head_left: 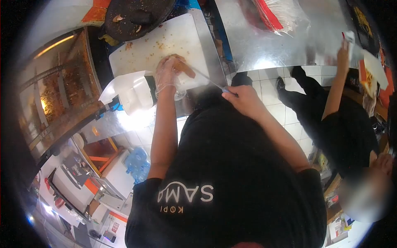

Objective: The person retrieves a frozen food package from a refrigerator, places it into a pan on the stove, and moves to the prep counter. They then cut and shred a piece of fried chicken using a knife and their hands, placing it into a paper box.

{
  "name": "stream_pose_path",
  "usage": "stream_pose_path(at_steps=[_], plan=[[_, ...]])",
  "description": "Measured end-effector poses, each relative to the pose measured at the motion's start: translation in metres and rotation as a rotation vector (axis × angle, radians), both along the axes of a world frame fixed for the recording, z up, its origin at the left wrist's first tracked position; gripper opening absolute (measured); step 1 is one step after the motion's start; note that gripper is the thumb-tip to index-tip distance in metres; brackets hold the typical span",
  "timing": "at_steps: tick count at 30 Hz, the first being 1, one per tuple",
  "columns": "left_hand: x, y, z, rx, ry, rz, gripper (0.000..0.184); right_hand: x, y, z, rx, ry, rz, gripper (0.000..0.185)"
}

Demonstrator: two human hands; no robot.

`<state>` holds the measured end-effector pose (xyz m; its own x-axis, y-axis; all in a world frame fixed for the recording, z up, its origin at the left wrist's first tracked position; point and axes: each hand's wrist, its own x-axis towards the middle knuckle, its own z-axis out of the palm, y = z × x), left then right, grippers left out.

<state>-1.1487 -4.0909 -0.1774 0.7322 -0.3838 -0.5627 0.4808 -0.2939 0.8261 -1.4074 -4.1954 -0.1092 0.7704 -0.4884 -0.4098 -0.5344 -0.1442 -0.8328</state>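
My left hand (166, 72), in a clear plastic glove, is closed around a long brown piece of food (188, 71) over the white cutting board (195, 43). I cannot tell exactly what kind of food it is. My right hand (244, 100) grips the handle of a knife (211, 81). Its thin blade points up and left, and its tip comes close to the brown piece; whether they touch is unclear. Crumbs are scattered on the board. Beside my left wrist stands an open white takeaway box (134, 94), its inside partly visible.
A dark round slab (120, 20) with a dark knob and food bits sits behind the board. At left is a glass-fronted case (62, 78). A metal table (252, 45) holds a plastic packet (277, 16). At right, a co-worker in black (343, 128) reaches an arm forward.
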Motion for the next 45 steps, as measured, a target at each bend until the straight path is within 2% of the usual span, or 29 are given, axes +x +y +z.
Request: stream_pose_path(at_steps=[5, 12, 14, 23, 34, 45], plan=[[-0.004, -0.003, 0.013, 0.030, 0.034, 0.041, 0.034, -0.003, 0.003, 0.006, 0.022, -0.027, -0.111, 0.031], [-0.001, 0.001, 0.007, 0.054, -0.003, -0.001, 0.037, 0.004, -0.003, 0.005, 0.062, 0.064, 0.006, 0.032], [-0.001, -0.001, 0.013, 0.067, -0.002, 0.002, 0.036, 0.007, -0.006, 0.009, 0.102, 0.168, 0.029, 0.033], [-0.001, -0.002, 0.007, 0.030, -0.007, 0.050, 0.037, 0.011, -0.007, 0.002, 0.152, 0.232, 0.060, 0.035], [0.000, -0.002, 0.005, 0.061, -0.058, 0.011, 0.034, 0.011, -0.004, -0.001, 0.161, 0.235, 0.030, 0.036], [0.000, 0.000, 0.004, 0.059, -0.012, -0.056, 0.040, 0.002, 0.002, -0.021, 0.142, 0.218, 0.049, 0.037]])
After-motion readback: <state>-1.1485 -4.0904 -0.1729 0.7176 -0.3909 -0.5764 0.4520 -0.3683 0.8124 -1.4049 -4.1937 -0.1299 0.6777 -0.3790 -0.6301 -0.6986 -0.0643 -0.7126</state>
